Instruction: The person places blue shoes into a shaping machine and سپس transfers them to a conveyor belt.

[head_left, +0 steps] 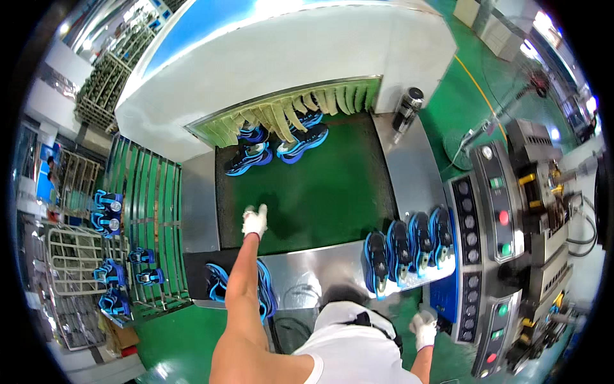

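My left hand [254,221], in a white glove, reaches out over the near left part of the green conveyor belt [332,185]. Its fingers are spread and hold nothing. Farther along the belt sit a black and blue sneaker [248,159] and another sneaker [303,143], with more shoes partly hidden behind the hanging strips [281,115] at the machine opening. Beneath my left forearm, a blue-edged shoe [217,281] and a second shoe [266,291] lie on the near ledge. Low at my right side hangs my gloved right hand [423,329], fingers loosely apart, with nothing seen in it.
Several black and blue sneakers [400,253] stand in a row on the steel ledge at right. A dark flask [409,105] is on the far right ledge. Control panels [499,205] with buttons flank my right. Green racks [150,217] with shoes stand at left.
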`<state>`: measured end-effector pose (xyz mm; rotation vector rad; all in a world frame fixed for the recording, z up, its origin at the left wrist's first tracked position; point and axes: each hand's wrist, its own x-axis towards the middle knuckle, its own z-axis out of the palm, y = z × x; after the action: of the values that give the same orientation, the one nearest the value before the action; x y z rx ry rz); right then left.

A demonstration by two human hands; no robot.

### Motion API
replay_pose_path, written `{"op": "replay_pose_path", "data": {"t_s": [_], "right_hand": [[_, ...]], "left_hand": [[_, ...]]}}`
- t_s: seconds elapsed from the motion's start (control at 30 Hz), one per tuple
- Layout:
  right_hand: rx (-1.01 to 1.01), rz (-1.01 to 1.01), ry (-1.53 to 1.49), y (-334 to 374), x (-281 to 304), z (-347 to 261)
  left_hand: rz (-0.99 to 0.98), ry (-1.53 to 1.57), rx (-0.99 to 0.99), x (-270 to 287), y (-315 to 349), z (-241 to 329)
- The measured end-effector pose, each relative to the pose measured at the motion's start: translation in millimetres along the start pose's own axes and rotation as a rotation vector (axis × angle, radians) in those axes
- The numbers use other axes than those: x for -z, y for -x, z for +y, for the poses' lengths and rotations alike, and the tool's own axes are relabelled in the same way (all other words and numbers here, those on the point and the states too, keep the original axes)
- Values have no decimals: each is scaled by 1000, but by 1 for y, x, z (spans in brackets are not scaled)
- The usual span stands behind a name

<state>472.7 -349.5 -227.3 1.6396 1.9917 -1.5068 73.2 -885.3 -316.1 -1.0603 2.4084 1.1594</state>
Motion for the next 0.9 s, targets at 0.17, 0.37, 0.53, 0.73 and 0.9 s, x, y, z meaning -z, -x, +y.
{"op": "replay_pose_path", "data": {"t_s": [0.17, 0.37, 0.53, 0.73, 0.9], "right_hand": [[-225, -91, 171, -16, 9, 10], [-324, -23, 696, -54, 39, 7], [206, -74, 822, -33, -6, -74], [601, -289, 489, 37, -114, -236], [1184, -111, 471, 62, -152, -234]], "left_hand": [[315, -309, -314, 64, -87, 100], [395, -362, -538, 50, -173, 124], [420, -293, -745, 47, -133, 113], [123, -208, -949, 31, 8, 80], [-388, -229, -1387, -50, 217, 144]]}}
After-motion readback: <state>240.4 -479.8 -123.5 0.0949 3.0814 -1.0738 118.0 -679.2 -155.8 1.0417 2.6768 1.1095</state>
